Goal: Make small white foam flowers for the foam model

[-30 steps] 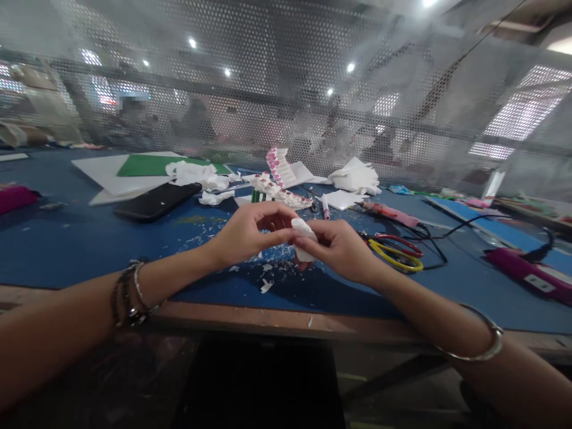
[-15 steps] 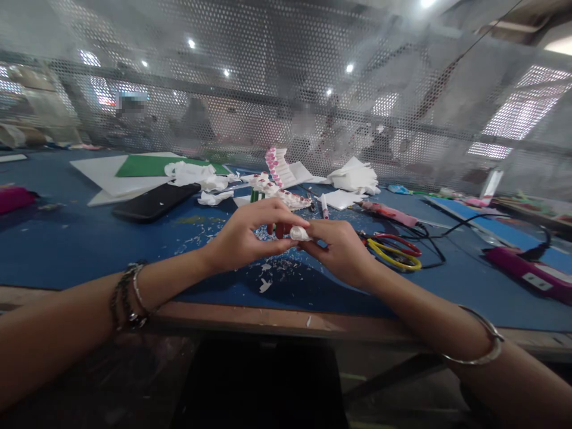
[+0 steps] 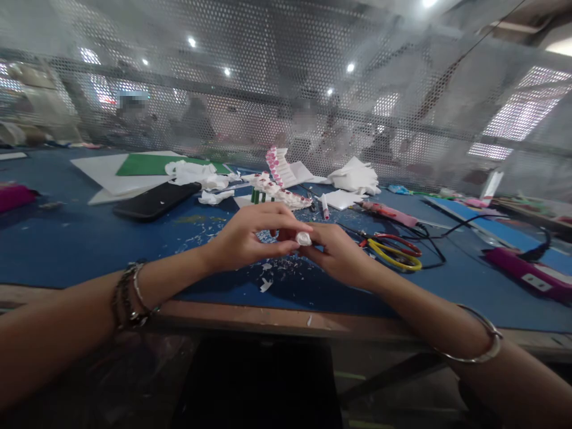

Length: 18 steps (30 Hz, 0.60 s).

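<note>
We pinch small white paper roll point(image 3: 304, 239) between left hand point(image 3: 250, 237) and right hand point(image 3: 338, 252) fingertips, both closed on it, above blue table point(image 3: 67, 244).

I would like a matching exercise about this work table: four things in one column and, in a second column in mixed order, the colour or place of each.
Things
1. paper roll
2. phone
3. scissors
4. flat sheet

Descriptions
A. green, lying at the back left
B. red and yellow handles, just right of the right hand
C. black, lying flat beyond the left hand
D. white, pinched between the fingertips of both hands

Pairs: 1-D, 2-C, 3-B, 4-A
</note>
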Each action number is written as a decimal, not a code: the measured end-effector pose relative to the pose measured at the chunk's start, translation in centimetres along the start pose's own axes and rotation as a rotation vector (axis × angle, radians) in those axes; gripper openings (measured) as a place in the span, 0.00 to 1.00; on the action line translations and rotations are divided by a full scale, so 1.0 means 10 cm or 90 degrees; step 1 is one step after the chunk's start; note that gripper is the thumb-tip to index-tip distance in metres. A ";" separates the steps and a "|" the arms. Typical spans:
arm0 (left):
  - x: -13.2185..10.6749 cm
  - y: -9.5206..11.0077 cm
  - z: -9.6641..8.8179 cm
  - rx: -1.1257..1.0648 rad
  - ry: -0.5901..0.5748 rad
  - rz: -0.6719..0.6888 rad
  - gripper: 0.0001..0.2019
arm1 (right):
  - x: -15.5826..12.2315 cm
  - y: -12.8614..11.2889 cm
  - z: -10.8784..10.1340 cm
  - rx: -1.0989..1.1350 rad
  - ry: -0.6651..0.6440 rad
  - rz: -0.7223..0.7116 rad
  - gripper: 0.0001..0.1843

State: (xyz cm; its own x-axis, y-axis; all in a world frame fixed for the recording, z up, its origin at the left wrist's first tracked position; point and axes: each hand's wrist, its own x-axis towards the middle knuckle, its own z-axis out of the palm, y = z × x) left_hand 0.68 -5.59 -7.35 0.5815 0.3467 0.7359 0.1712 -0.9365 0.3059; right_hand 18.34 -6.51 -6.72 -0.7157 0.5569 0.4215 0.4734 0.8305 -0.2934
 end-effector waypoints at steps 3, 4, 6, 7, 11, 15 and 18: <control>0.01 0.00 0.00 0.007 0.002 0.008 0.08 | 0.00 0.00 0.00 0.008 -0.007 0.012 0.06; 0.01 0.00 0.00 0.011 0.003 0.009 0.07 | 0.00 0.00 0.00 0.013 -0.009 0.014 0.06; 0.02 0.01 0.00 0.020 0.000 0.006 0.06 | 0.00 0.01 0.00 0.019 -0.011 0.011 0.06; 0.02 0.01 0.00 0.025 -0.002 0.004 0.06 | 0.00 0.01 0.01 0.021 -0.012 0.008 0.06; 0.02 0.01 0.00 0.025 -0.005 0.009 0.07 | 0.00 0.03 0.01 0.012 -0.006 0.000 0.07; 0.01 -0.01 0.00 0.018 -0.009 0.013 0.10 | 0.00 0.03 0.01 0.006 -0.010 0.012 0.08; 0.01 -0.02 0.00 0.009 -0.017 0.023 0.11 | -0.01 0.02 0.01 -0.008 -0.005 0.029 0.08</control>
State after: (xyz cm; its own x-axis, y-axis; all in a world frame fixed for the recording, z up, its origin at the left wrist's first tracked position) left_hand 0.68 -5.34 -7.37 0.6080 0.3112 0.7304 0.1602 -0.9491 0.2710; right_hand 18.44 -6.37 -6.93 -0.6972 0.5946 0.4005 0.5122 0.8040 -0.3019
